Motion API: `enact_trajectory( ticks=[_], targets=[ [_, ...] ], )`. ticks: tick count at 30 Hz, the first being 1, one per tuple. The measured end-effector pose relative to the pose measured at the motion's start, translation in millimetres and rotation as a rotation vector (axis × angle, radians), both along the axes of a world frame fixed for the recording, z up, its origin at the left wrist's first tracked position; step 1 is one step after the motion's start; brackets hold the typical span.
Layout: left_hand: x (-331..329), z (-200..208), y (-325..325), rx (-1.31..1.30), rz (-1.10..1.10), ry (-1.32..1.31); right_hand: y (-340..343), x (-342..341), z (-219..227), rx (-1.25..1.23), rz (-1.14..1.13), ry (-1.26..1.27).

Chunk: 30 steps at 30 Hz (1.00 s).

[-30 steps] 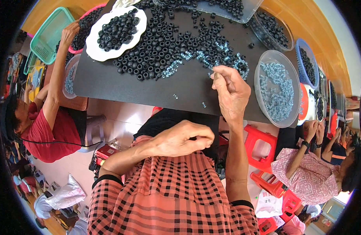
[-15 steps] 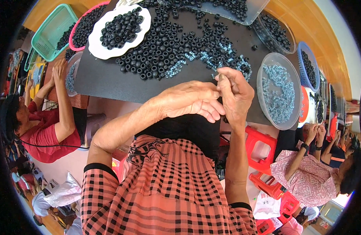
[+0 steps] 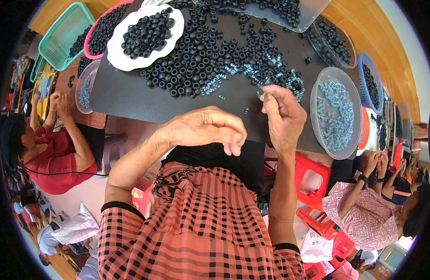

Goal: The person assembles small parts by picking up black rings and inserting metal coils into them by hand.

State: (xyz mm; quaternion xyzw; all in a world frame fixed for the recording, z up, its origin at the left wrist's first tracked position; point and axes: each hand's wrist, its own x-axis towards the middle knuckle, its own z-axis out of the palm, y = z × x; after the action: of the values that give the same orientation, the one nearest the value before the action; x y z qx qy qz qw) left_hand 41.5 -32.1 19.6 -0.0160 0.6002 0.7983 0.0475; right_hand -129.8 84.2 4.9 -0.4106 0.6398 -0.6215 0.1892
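Note:
My left hand (image 3: pixel 208 128) is closed above the near edge of the table, fingers curled and thumb against them; anything inside is hidden. To its right my right hand (image 3: pixel 284 114) is raised with thumb and forefinger pinched together. A bluish coil shows beside those fingertips, but I cannot tell whether they grip it. Small silvery-blue coil springs (image 3: pixel 211 87) lie in a curved band beyond the hands. Two loose ones, a spring (image 3: pixel 246 111) and another spring (image 3: pixel 222 97), rest nearer on the dark tabletop (image 3: pixel 131 100). Behind the band spreads a heap of black ring-shaped parts (image 3: pixel 196 56).
A white scalloped plate (image 3: pixel 113 53) of black parts stands at left, near a pink basket (image 3: pixel 87 41) and a green basket (image 3: pixel 44 51). At right are a clear bowl (image 3: pixel 313 112) of springs and a blue basket (image 3: pixel 361 70). Co-workers sit either side; red stools (image 3: pixel 317 205) stand behind right.
My hands have come apart. The left hand has moved left and curled its fingers, while the right stays pinched. Two loose springs now show on the tabletop between them and the heap.

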Motion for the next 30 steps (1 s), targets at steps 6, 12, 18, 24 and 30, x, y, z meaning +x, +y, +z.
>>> enact_trajectory(
  ticks=[6,12,18,24,30],
  targets=[
    [-18.0,-13.8,15.6,0.333,0.411,0.023,0.2,-0.3,1.4,0.025,0.003,-0.005],
    [-4.3,-9.9,39.1,0.196,0.41,0.163,3.2,-2.1,2.8,0.048,0.033,-0.014],
    [1.9,-4.1,45.4,-0.154,0.331,0.296,2.8,-3.7,4.8,0.049,0.069,-0.056],
    [-9.7,-2.6,30.9,-0.339,0.543,0.216,2.1,-3.7,9.4,0.101,0.064,-0.08],
    [-15.3,-12.5,29.0,-0.414,0.613,0.234,-1.4,-3.5,11.0,0.154,0.049,-0.054]
  ],
)
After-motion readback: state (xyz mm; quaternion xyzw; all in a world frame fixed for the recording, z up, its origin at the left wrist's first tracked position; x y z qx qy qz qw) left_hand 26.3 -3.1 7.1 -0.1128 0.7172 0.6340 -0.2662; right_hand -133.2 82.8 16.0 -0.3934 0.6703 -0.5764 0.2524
